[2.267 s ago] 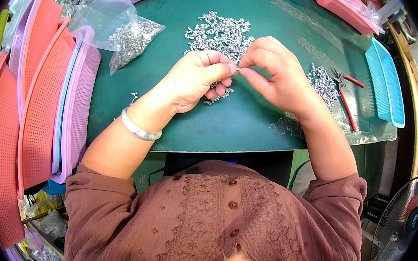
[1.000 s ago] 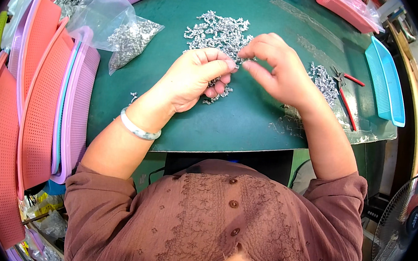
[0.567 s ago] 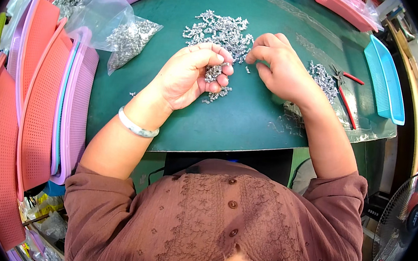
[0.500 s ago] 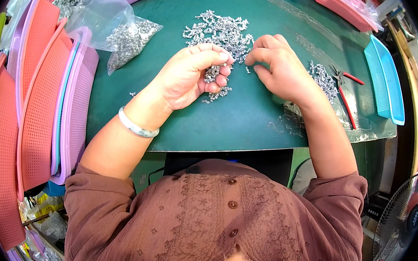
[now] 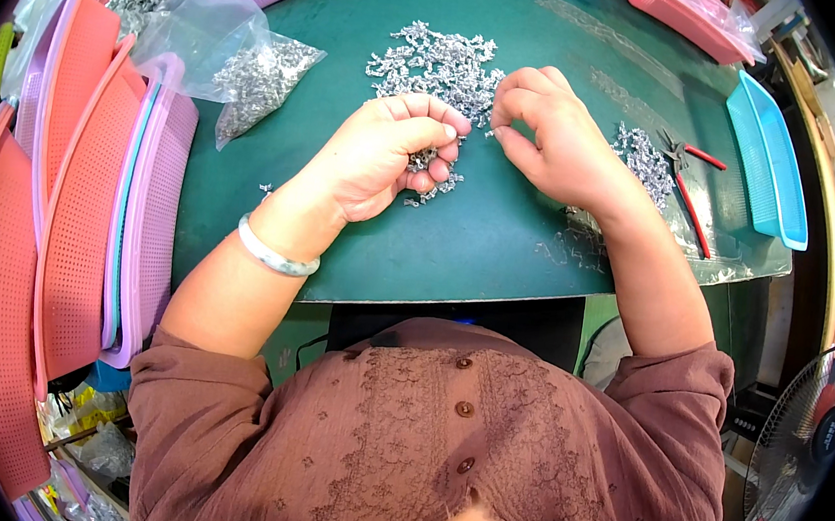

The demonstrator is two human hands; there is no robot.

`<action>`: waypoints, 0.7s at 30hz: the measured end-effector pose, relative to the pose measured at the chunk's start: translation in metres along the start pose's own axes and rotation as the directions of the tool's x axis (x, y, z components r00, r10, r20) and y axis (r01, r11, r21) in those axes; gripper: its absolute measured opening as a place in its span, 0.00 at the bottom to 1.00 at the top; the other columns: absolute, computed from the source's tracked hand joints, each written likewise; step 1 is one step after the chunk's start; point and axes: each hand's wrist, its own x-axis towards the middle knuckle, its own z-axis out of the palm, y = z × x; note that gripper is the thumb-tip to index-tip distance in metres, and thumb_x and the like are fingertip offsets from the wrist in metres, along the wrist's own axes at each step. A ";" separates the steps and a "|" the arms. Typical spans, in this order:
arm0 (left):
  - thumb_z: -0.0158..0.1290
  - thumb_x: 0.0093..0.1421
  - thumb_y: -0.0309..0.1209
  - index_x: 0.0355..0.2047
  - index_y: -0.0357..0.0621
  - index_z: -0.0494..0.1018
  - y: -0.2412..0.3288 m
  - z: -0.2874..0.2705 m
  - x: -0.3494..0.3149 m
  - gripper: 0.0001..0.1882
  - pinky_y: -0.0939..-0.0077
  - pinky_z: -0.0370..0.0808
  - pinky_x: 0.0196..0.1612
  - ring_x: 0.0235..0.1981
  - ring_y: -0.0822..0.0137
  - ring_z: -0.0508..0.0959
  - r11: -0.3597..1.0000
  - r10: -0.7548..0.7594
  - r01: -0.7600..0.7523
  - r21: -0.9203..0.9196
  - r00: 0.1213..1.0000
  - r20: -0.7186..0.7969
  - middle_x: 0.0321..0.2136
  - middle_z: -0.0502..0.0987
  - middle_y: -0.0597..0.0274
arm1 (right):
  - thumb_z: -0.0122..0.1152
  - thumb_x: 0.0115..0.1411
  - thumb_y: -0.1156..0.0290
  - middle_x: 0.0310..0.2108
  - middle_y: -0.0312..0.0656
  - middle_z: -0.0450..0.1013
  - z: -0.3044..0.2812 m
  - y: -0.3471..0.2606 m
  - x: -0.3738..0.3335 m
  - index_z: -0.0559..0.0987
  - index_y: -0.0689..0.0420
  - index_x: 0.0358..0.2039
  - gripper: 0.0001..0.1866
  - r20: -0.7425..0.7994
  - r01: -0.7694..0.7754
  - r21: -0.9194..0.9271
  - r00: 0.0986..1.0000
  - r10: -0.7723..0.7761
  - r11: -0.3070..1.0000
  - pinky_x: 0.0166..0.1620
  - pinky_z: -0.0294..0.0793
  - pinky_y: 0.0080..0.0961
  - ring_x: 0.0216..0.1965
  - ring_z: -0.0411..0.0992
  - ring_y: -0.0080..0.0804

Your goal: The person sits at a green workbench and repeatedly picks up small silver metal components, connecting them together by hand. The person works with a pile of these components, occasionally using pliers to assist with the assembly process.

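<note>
My left hand [image 5: 382,157], a pale bangle [image 5: 276,250] on its wrist, is curled around a clump of small silvery metal parts [image 5: 421,160], with thumb and forefinger pressed together at the tips. Beside it on the right, my right hand [image 5: 559,144] pinches with thumb and forefinger; one small metal part [image 5: 491,134] shows at the fingertips. A loose pile of the same metal parts [image 5: 432,56] lies on the green tabletop [image 5: 388,258] just beyond both hands. A few more lie under my left fingers, partly hidden.
At right lie a smaller heap of metal parts [image 5: 641,156], red-handled pliers [image 5: 691,215] and a blue basket [image 5: 769,159]. A clear bag of parts [image 5: 263,85] sits at left, beside stacked pink and purple baskets [image 5: 90,219]. A fan [image 5: 792,447] stands at lower right.
My right fingertips have shifted slightly left, nearer the left hand, and closed together. The left fingers have curled a little further over the parts, hiding more of them.
</note>
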 end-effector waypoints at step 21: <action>0.46 0.58 0.26 0.33 0.38 0.72 0.001 0.000 0.000 0.06 0.90 0.61 0.17 0.18 0.79 0.68 0.999 0.001 -0.001 0.050 1.000 0.002 0.20 0.71 0.68 | 0.55 0.44 0.75 0.23 0.45 0.68 -0.056 0.015 -0.013 0.75 0.59 0.21 0.03 0.345 -0.002 -0.252 0.934 0.091 0.968 0.39 0.67 0.34 0.32 0.67 0.43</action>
